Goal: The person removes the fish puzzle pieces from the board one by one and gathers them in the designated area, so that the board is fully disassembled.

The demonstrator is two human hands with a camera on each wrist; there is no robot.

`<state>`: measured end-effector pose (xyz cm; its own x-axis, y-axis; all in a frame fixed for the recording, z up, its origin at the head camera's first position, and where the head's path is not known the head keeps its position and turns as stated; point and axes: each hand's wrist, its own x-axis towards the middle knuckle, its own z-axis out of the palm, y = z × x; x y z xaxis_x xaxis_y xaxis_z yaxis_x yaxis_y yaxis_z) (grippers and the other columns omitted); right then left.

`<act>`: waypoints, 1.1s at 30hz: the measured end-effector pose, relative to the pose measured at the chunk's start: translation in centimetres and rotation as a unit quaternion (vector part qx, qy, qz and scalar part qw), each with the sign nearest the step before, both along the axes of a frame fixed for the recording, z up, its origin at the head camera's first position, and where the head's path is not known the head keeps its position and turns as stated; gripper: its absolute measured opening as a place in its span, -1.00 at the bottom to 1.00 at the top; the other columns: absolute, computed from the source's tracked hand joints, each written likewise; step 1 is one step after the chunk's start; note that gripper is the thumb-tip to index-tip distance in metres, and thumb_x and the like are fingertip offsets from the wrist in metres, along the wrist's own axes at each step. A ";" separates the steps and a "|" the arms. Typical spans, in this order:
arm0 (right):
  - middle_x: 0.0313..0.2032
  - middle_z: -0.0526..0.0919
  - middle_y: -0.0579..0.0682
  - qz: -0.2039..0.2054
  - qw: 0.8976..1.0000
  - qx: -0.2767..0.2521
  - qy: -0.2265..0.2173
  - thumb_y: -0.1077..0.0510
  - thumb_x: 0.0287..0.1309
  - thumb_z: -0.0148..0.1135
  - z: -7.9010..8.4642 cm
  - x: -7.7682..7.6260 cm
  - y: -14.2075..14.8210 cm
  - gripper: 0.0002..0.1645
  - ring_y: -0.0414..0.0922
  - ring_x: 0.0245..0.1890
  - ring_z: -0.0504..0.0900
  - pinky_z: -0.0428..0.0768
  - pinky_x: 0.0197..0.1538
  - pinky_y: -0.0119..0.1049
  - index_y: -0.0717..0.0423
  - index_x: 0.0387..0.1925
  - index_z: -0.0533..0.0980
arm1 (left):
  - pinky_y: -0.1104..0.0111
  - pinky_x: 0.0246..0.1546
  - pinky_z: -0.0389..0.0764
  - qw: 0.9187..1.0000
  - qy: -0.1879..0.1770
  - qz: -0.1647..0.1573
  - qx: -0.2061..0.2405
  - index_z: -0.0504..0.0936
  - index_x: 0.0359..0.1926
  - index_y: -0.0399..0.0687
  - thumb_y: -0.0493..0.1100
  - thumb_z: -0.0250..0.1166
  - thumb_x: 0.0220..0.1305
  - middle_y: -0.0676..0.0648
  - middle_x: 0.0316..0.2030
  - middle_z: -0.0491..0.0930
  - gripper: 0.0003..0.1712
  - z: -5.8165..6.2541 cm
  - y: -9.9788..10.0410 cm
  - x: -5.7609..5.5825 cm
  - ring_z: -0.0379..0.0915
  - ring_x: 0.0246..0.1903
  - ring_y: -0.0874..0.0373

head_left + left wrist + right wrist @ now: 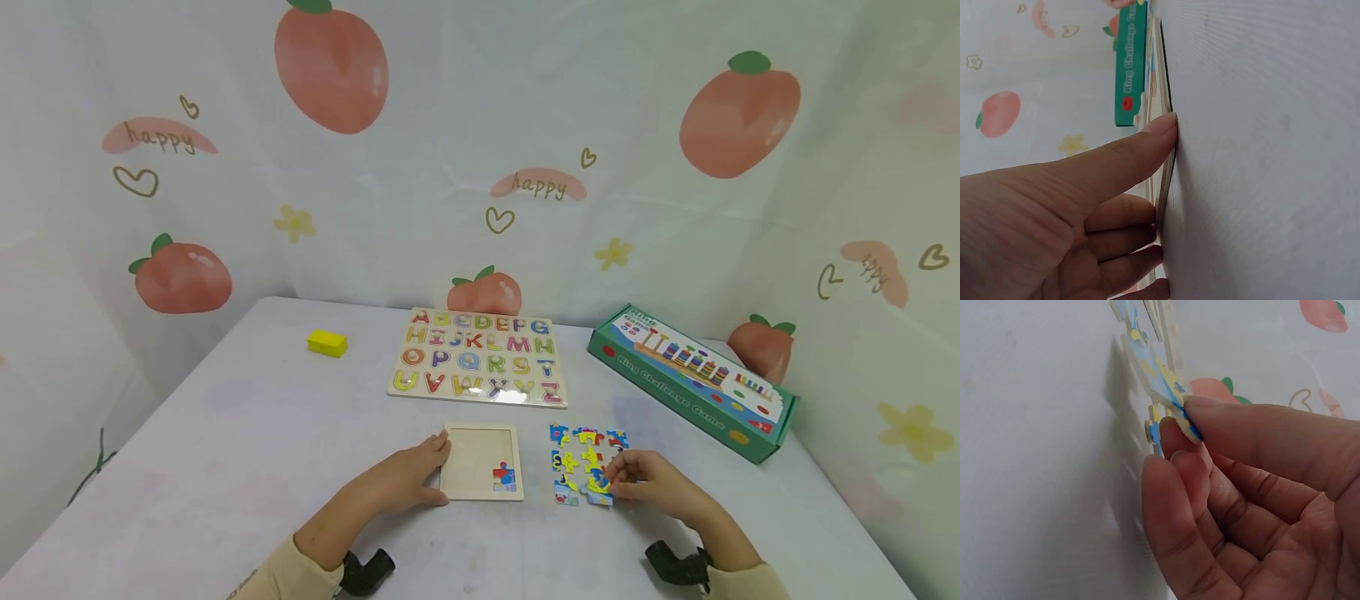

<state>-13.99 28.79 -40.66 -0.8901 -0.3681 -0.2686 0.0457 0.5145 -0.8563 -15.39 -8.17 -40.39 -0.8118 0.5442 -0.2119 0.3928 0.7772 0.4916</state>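
My left hand (405, 475) rests against the left edge of a shallow wooden puzzle tray (472, 458). Its thumb lies at the near corner, as the left wrist view shows, with the other fingers along the side. A red and blue puzzle piece (506, 479) sits in the tray's lower right corner. To the right, my right hand (648, 482) pinches a light blue and yellow puzzle piece (1159, 380), which tilts up off the table. Several other jigsaw pieces (570, 461) lie beside that hand, in blue, yellow and red.
Behind the tray lies a wooden alphabet board (480, 362). A green Ring Challenge Game box (693, 379) stands at the back right, and a yellow block (327, 342) at the back left. Patterned cloth (420, 192) hangs beyond the white table (247, 433).
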 end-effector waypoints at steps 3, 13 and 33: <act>-0.41 0.51 -0.04 -0.002 1.000 0.005 -0.002 0.18 0.11 0.26 -0.1 0.0 0.0 -0.66 -0.20 -0.41 0.47 0.58 -0.39 -0.42 0.41 -0.21 0.47 | 0.08 0.35 0.17 1.000 0.000 0.000 -0.001 0.21 0.32 -0.34 -0.06 0.40 0.03 -0.24 0.39 0.10 -0.09 0.0 0.0 0.0 0.00 0.40 -0.09; -0.41 0.51 -0.04 0.003 1.000 0.008 -0.002 0.20 0.12 0.25 -0.2 -0.2 0.1 -0.70 -0.21 -0.41 0.46 0.57 -0.39 -0.43 0.40 -0.23 0.48 | 0.07 0.34 0.18 1.000 0.004 0.005 0.001 0.21 0.32 -0.34 -0.07 0.40 0.02 -0.24 0.39 0.10 -0.09 0.2 0.0 0.1 0.01 0.40 -0.09; -0.47 0.49 -0.04 0.002 0.993 0.095 0.063 0.18 -0.01 0.37 -0.1 0.4 -1.1 -0.75 -0.19 -0.45 0.42 0.49 -0.46 -0.48 0.26 -0.36 0.51 | 0.07 0.35 0.16 1.000 -0.005 0.013 0.006 0.22 0.31 -0.36 -0.09 0.41 0.01 -0.24 0.40 0.08 -0.10 0.2 0.0 0.1 0.00 0.40 -0.10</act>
<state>-13.61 27.68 -40.81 -0.9198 -0.3241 -0.2211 -0.0568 0.6676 -0.7424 -15.30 -8.19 -40.21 -0.8233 0.5259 -0.2135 0.3676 0.7807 0.5053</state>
